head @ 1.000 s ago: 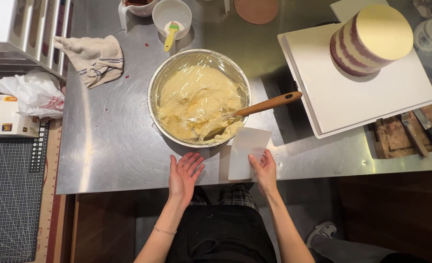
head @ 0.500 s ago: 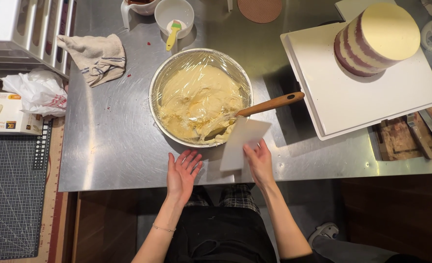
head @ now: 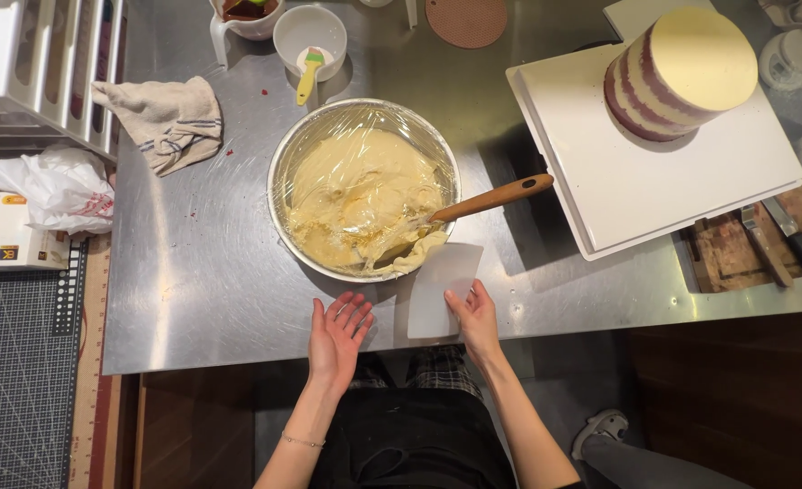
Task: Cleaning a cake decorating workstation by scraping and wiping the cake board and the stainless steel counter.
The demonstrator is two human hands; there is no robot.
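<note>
Scraper (head: pixel 442 288) pinched in right hand (head: pixel 475 317), bowl (head: pixel 362 187) just above; left hand (head: pixel 336 340) open, empty, beside it.

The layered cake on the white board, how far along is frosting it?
Done: layers stacked, top coated on the cake. In hand: right hand holds a white scraper; left hand is empty. Left: sides show bare stripes; the cream bowl is film-covered.

Scraper (head: pixel 442 288) just before bowl (head: pixel 363 188), cake (head: pixel 680 72) far right.
</note>
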